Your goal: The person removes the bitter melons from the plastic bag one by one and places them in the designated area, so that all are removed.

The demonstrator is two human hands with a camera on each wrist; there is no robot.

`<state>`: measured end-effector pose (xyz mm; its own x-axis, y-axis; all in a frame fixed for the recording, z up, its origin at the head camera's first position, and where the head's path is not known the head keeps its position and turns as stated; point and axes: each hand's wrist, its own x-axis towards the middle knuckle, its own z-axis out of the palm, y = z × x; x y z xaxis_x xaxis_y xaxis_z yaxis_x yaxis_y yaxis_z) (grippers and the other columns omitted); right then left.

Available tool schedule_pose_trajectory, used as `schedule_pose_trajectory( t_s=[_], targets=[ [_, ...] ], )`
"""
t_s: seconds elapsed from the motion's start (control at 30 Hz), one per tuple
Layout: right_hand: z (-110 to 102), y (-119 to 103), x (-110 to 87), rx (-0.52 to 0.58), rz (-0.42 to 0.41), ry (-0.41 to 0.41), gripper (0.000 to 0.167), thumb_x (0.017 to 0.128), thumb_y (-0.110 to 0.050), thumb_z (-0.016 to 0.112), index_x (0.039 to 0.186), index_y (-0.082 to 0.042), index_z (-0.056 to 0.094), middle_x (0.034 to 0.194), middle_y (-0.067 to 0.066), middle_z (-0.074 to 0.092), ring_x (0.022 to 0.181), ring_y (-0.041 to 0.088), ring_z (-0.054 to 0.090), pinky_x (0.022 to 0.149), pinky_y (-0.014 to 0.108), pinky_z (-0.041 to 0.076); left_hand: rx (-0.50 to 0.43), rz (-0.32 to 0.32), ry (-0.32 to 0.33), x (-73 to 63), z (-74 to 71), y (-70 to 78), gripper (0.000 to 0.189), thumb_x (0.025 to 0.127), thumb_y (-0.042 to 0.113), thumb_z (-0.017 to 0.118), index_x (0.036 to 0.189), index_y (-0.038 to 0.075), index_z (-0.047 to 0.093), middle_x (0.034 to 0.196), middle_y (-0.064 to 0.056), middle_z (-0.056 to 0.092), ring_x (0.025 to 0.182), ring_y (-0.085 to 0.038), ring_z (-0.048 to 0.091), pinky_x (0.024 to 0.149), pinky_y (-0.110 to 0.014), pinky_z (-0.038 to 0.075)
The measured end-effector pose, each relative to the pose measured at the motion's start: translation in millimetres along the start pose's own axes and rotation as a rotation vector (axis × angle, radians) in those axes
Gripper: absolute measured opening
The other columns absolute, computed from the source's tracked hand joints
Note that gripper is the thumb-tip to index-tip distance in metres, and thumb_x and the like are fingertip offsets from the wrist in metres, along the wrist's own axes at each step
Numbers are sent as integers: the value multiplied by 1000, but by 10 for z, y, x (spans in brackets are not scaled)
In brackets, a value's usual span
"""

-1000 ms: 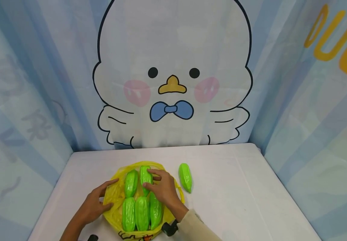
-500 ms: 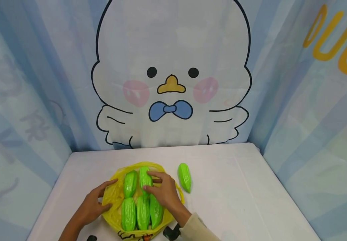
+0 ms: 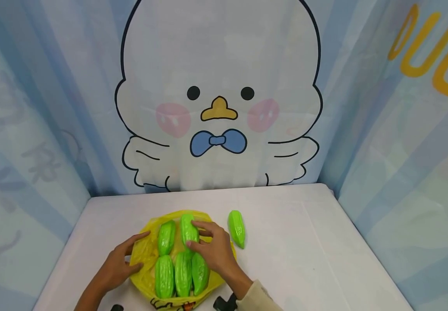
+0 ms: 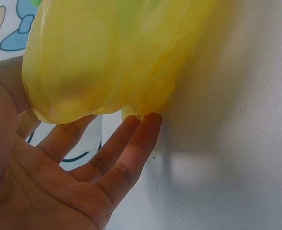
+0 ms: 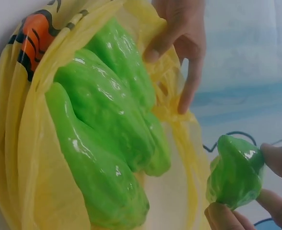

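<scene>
A yellow plastic bag (image 3: 143,270) lies on the table with its mouth spread open. Inside are several glossy green bitter melons (image 3: 164,276), packed side by side. At the far right of the bag, my right hand (image 3: 219,252) pinches one bitter melon (image 3: 189,230) between thumb and fingers; the right wrist view shows this melon (image 5: 233,173) end-on, apart from those nearest the camera. Along the bag's left side my left hand (image 3: 116,264) is spread, fingertips and thumb at the plastic. Seen from the left wrist, its fingers (image 4: 136,151) are fairly straight and touch the bag's edge.
One more bitter melon (image 3: 236,229) lies on the white table (image 3: 294,246) just right of the bag. A blue curtain (image 3: 224,56) with a cartoon duck stands behind, and curtains close both sides. Small black objects (image 3: 225,303) show by the wrists.
Both hands have stayed almost in place. The pinched bitter melon has shifted only slightly at the bag's far end, and the whole view has drifted a little.
</scene>
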<state>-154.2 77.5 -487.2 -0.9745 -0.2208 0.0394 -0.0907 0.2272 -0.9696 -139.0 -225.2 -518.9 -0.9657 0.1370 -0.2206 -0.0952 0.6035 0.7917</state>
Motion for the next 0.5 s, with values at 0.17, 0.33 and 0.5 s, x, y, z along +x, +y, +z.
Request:
schedule_pose_trajectory(
  t_s=[0.17, 0.33, 0.5],
  targets=[
    [-72, -22, 0, -13, -34, 37, 52, 91, -22, 85, 140, -27, 70, 146, 7, 63, 128, 30, 67, 100, 36, 62, -1, 5, -2, -2, 1, -15, 87, 85, 1, 81, 161, 22, 46, 167, -29, 37, 125, -44, 66, 92, -53, 63],
    [-157, -12, 5, -28, -59, 87, 53, 91, -17, 85, 141, -22, 69, 148, 8, 62, 129, 32, 67, 99, 34, 62, -2, -2, -3, 6, 4, -23, 87, 85, 2, 81, 161, 22, 45, 166, -29, 38, 124, -43, 66, 92, -52, 63],
    [-268, -11, 7, -26, -54, 120, 54, 91, -15, 84, 142, -22, 68, 149, 7, 61, 130, 32, 66, 99, 34, 62, 1, -12, -5, 16, 3, -17, 87, 85, 1, 81, 161, 23, 45, 166, -29, 38, 125, -43, 65, 92, -53, 63]
  ],
)
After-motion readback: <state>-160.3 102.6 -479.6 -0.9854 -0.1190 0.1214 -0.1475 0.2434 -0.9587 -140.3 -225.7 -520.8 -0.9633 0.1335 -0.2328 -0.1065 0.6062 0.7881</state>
